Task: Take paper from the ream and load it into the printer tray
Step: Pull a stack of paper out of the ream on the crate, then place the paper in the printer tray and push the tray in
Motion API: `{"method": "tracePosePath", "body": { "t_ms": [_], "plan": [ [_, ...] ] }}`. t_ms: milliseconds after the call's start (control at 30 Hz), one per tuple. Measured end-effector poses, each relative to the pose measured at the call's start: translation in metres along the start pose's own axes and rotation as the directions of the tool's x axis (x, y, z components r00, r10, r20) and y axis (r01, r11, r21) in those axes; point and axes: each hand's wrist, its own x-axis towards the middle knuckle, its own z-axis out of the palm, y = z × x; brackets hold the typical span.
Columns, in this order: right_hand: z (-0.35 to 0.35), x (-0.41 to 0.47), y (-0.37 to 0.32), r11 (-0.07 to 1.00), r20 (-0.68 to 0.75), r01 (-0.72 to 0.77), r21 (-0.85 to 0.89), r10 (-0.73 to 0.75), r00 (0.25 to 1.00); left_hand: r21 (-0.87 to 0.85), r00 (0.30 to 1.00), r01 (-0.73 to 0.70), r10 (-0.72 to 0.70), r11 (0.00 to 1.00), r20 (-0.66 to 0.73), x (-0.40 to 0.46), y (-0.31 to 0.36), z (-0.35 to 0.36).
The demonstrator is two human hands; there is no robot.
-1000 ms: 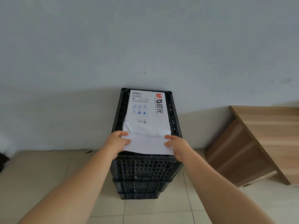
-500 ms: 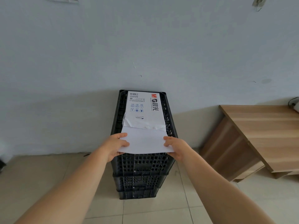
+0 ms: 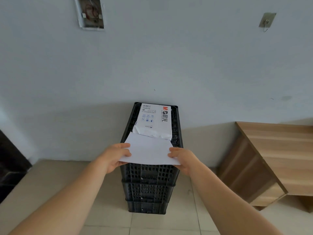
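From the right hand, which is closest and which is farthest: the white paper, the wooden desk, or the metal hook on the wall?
Measured from the right hand in the head view:
1. White paper: gripped in its fingers, just to the left.
2. Wooden desk: off to the right, standing on the floor.
3. Metal hook: high up on the wall, upper right.

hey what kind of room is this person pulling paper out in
Probably a sparse office or storeroom, though that is a guess. A wrapped paper ream sits on stacked black crates against a bare wall, with a wooden desk to the right and a tiled floor.
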Motion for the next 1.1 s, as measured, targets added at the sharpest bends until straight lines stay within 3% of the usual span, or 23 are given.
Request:
{"method": "tracePosePath", "body": {
  "t_ms": [133, 533, 833, 1100],
  "plan": [
    [-0.003, -0.027, 0.002, 1.0, 0.057, -0.015, 0.019, 0.013, 0.998, -0.029, 0.998, -0.024, 0.023, 0.999, -0.061, -0.034, 0.0, 0.003],
    [-0.014, -0.06, -0.023, 0.971, 0.185, 0.229, -0.072, -0.213, 0.959, 0.121, 0.963, -0.262, 0.267, 0.958, -0.027, -0.067, 0.015, 0.005],
    [-0.039, -0.045, -0.037, 0.924, -0.031, 0.352, -0.15, -0.36, 0.932, 0.018, 0.96, -0.235, 0.228, 0.972, 0.163, -0.006, 0.019, 0.039],
    [-0.113, -0.042, -0.047, 0.924, -0.213, 0.381, 0.042, -0.364, 0.907, 0.0, 0.901, -0.318, 0.303, 0.948, 0.31, 0.027, 0.047, 0.118]
  ]
}}
